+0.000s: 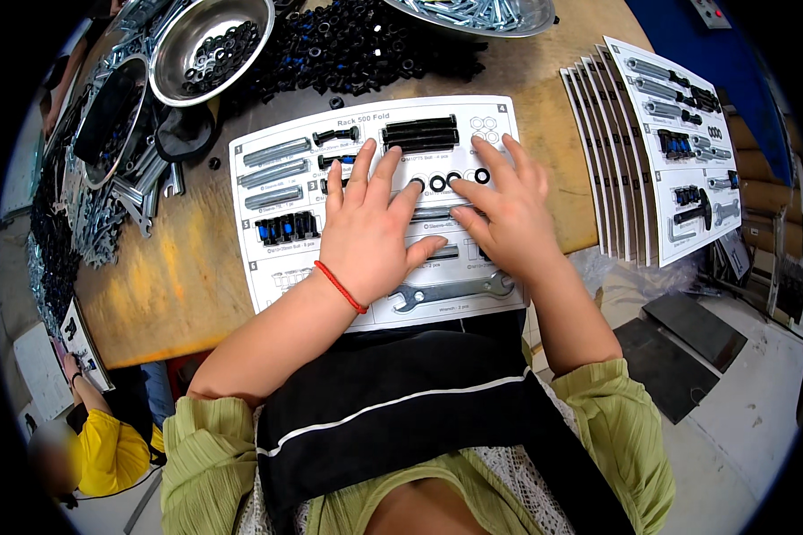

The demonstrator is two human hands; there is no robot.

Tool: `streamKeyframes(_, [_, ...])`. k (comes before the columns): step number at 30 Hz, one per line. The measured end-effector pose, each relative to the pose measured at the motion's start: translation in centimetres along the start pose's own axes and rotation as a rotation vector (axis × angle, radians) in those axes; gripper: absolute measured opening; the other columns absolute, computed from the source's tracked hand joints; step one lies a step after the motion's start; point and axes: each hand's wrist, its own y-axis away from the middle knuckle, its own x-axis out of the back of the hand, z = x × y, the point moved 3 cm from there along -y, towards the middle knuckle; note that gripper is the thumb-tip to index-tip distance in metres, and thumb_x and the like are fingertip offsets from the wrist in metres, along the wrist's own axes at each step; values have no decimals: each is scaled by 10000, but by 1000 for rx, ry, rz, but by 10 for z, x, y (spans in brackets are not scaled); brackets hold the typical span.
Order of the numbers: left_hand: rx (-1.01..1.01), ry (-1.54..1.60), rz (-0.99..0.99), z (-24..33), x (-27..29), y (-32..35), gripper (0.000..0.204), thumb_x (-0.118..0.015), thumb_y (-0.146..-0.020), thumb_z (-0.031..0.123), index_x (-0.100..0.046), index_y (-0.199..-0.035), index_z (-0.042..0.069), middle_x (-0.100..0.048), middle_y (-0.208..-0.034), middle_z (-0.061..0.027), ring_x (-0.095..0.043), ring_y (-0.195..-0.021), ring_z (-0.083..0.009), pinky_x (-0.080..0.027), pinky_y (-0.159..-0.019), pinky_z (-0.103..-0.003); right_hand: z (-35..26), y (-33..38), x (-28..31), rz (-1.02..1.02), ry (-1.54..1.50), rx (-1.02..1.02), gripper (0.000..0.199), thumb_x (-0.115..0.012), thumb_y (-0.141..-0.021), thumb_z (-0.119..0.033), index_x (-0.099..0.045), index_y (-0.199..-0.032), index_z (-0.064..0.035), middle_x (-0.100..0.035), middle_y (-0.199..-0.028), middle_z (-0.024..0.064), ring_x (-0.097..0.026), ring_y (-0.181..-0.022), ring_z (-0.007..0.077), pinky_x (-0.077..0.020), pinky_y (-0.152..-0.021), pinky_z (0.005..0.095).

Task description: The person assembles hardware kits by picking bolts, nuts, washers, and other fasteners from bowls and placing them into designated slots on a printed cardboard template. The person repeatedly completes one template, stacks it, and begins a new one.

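Fingers of the left hand [366,236] and right hand [510,212] are splayed over a white parts sheet [473,109], gripping nothing visible; what their undersides touch is hidden. Between the fingertips runs a row of black rings [437,177]; if loose, a sideways drag could scatter them. Beyond the left fingertips lie heaped black fasteners [357,53]; right of the right fingers, upright boards [678,214] might topple if an elbow knocked them.

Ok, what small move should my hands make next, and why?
I'd probably nudge the rightmost black ring slightly left with your right hand: it sits across a wider gap from the other black rings in that row on the printed sheet, and that hand is right beside it.
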Motion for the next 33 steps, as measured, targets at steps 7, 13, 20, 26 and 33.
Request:
streamKeyframes(7, [-15,24,17,4,-2,-3,625,-727,-773,508,-623,-1268,142,-385,-1476,-188,-225,-1432,-419,-164,-1133,-626,-3,2,-2,21,-17,-16,286,-732,-806,-294,-733,-1050,-145,-464,-1422,154,-316,-1364,424,-222,-1083,584])
streamKeyframes(13, [-33,23,-30,8,-8,-4,656,-729,-770,515,-592,-1310,168,-346,-1506,-176,-213,-1439,-418,-166,-1129,-631,-2,4,-4,27,3,-33,307,-730,-807,-292,-730,-1081,-153,-459,-1427,153,-313,-1366,420,-218,-1089,575])
streamKeyframes(20, [-25,63,4,9,-10,-6,677,-735,-761,516,-593,-1306,141,-341,-1507,-180,-214,-1437,-413,-164,-1127,-633,-1,5,-1,39,2,-54,314,-729,-808,-292,-727,-1087,-150,-461,-1429,157,-323,-1358,419,-212,-1088,582])
streamKeyframes(26, [-3,25,-1,4,-3,0,682,-741,-752,515,-616,-1265,83,-369,-1484,-192,-223,-1430,-416,-166,-1126,-635,10,15,3,59,60,-133,315,-725,-813,-301,-726,-1093,-156,-483,-1416,158,-327,-1353,422,-214,-1085,597])
streamKeyframes(33, [-2,16,-7,4,-4,0,687,-731,-761,517,-604,-1279,83,-376,-1480,-195,-231,-1425,-420,-172,-1129,-628,7,12,2,41,29,-121,310,-716,-822,-306,-725,-1097,-163,-463,-1430,172,-326,-1355,424,-210,-1087,605])
